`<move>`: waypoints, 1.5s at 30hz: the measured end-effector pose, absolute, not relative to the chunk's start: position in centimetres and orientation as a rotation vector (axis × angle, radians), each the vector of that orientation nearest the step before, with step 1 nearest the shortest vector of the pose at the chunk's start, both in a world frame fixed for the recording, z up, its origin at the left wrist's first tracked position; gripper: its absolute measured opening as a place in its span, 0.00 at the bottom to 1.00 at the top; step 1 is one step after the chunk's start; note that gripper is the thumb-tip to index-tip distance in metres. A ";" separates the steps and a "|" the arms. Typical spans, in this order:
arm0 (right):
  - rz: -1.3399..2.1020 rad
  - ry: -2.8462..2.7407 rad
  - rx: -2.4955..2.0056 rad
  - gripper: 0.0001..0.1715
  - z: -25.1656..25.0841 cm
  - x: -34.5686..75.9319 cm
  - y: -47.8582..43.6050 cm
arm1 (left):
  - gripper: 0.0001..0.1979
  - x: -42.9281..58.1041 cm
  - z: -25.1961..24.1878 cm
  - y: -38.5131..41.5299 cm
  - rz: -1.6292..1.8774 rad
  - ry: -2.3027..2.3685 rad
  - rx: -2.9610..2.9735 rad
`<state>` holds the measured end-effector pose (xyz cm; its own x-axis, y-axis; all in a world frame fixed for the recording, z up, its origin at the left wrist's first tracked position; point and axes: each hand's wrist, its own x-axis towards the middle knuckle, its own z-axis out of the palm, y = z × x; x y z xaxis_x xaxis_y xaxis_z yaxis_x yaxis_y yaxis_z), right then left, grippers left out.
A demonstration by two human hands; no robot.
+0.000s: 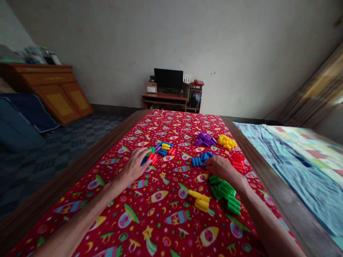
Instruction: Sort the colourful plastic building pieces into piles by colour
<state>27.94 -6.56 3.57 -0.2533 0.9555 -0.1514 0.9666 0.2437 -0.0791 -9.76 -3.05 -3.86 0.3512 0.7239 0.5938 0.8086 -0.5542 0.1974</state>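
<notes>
My left hand [136,163] rests at the near-left side of a mixed pile of plastic building blocks. Its fingers and thumb are apart, around red blocks [152,158] and partly hidden green and blue ones. Beside them lie a yellow block [165,146], blue blocks and another red block [171,151]. My right hand [220,167] is at the blue block pile [197,161], fingers curled together; what they pinch, if anything, is hidden. Green blocks [223,191] lie under and beside the right wrist. Closer to me sits a joined yellow piece [201,201].
Purple blocks [205,139], yellow blocks [227,141] and red blocks [238,161] lie in separate piles on the right of the red patterned cloth [171,235]. A wooden table edge [270,182] borders it. Beyond stands a desk with a monitor [168,79]; a bed [302,157] is at right.
</notes>
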 end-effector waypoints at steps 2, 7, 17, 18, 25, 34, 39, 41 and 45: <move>-0.213 2.467 1.869 0.14 3.1 28.1 -6.3 | 0.19 -8.8 -3.3 -2.3 -0.966 -1.366 -2.529; -0.042 2.629 1.911 0.17 2.8 28.3 -6.4 | 0.23 -5.5 -1.7 2.0 -0.805 -1.477 -2.695; -0.172 2.912 1.923 0.17 4.4 27.4 -8.0 | 0.23 -3.0 -1.9 6.1 -0.669 -1.767 -2.854; -0.177 2.948 1.898 0.16 4.4 27.2 -8.0 | 0.24 -2.9 -1.7 6.0 -0.667 -1.780 -2.862; -0.158 3.297 1.688 0.13 2.4 26.1 -7.8 | 0.23 -0.8 0.3 4.0 -0.592 -1.777 -2.999; -0.062 3.388 1.757 0.15 0.4 23.8 -8.6 | 0.25 3.6 3.6 -0.9 -0.771 -1.309 -3.309; -0.126 3.161 1.815 0.15 1.4 24.2 -8.3 | 0.20 3.9 3.1 -1.0 -0.833 -1.365 -3.340; -0.055 3.131 1.853 0.17 2.0 25.4 -7.8 | 0.18 3.4 2.7 -0.3 -0.874 -1.530 -3.203; -0.025 3.017 2.043 0.17 2.5 28.4 -6.3 | 0.17 2.6 2.2 1.0 -1.027 -1.728 -3.128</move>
<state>28.36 -6.28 2.47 -0.2864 0.8744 0.3916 0.8677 0.4101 -0.2809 2.57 0.98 2.24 0.4626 0.8693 0.1740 0.5682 -0.4413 0.6945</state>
